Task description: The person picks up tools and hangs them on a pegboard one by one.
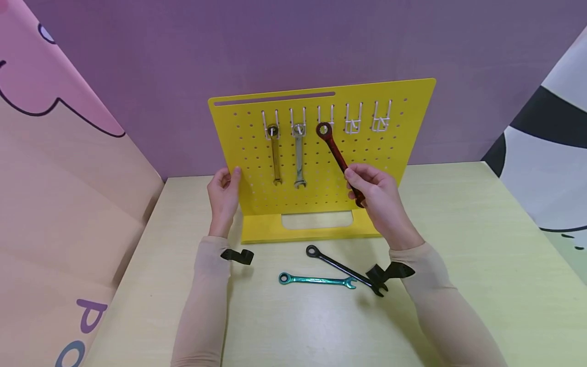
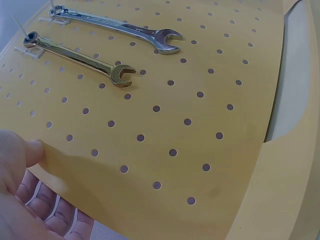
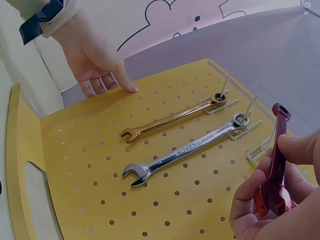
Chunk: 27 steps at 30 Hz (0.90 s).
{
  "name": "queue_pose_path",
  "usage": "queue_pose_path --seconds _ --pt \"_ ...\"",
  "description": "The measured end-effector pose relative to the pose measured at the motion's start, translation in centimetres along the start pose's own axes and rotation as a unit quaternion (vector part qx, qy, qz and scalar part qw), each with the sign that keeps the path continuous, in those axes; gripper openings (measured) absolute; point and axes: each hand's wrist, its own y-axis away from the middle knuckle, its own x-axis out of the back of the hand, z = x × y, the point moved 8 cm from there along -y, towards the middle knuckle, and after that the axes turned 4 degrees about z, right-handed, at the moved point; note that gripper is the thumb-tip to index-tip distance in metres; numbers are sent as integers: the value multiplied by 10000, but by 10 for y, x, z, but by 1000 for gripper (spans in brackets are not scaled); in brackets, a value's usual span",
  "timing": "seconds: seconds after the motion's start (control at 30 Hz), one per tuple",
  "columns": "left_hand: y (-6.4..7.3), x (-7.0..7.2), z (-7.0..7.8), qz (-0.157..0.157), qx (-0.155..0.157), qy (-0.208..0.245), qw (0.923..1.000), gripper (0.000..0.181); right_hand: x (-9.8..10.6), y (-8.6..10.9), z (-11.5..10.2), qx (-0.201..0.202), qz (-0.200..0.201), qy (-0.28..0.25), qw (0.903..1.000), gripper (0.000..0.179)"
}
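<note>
My right hand grips a red combination wrench near its open end. The wrench slants up to the left, its ring end in front of the third hook of a yellow pegboard; whether the ring touches the hook I cannot tell. My left hand holds the board's left edge, thumb on the front face and fingers behind. A gold wrench and a silver wrench hang by their ring ends on the first two hooks.
On the table before the board's base lie a teal wrench and a black wrench, their open ends close together at the right. Two bare white hooks are at the board's upper right. A purple wall stands behind.
</note>
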Motion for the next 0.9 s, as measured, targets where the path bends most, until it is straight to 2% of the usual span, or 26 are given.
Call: queue_pose_path --seconds 0.23,0.57,0.9 --pt "0 0 -1 -8 20 10 10000 36 0 -2 0 -45 56 -176 9998 12" --pt "-1 0 -4 -11 59 20 10000 36 -1 -7 2 -113 75 -149 9998 13" --pt "0 0 -2 -19 0 39 10000 35 1 -12 6 -147 46 -273 9995 14"
